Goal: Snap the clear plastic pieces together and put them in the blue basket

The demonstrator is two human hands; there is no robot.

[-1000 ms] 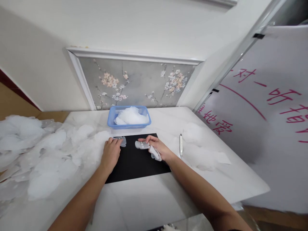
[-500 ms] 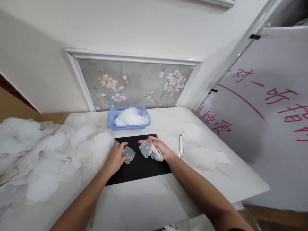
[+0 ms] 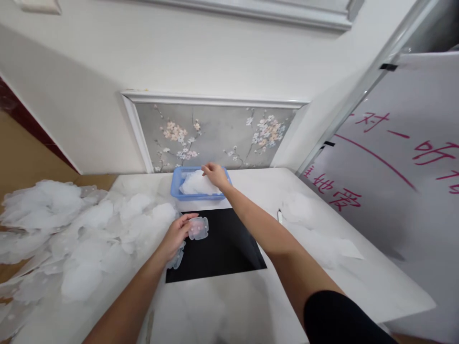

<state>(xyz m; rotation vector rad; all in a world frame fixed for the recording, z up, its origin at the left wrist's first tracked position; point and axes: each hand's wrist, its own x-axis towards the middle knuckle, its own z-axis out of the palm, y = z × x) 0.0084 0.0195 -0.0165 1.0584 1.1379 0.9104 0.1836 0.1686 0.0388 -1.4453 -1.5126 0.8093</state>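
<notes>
My left hand (image 3: 177, 234) pinches a thin, translucent, notched plastic piece with white dots (image 3: 199, 228) over the left part of a black mat (image 3: 225, 248). Below that hand, another such piece (image 3: 176, 259) lies at the mat's left edge, partly covered by the hand. My right hand (image 3: 215, 176) reaches over a blue plastic basket (image 3: 175, 188), its fingers curled together at the heap of whitish translucent pieces (image 3: 199, 184) inside. Whether a piece is between those fingers is hidden.
Large loose piles of translucent pieces (image 3: 86, 258) cover the left side of the white table (image 3: 211, 310). More pieces (image 3: 308, 239) and a white pen-like tool (image 3: 280, 216) lie to the right. A wall stands behind the basket, and a whiteboard (image 3: 387, 200) with red writing rises at right.
My right hand has moved from above the mat forward to the basket; the translucent pieces it held no longer show in its fingers. My left hand keeps a piece near the mat. The view has shifted slightly.
</notes>
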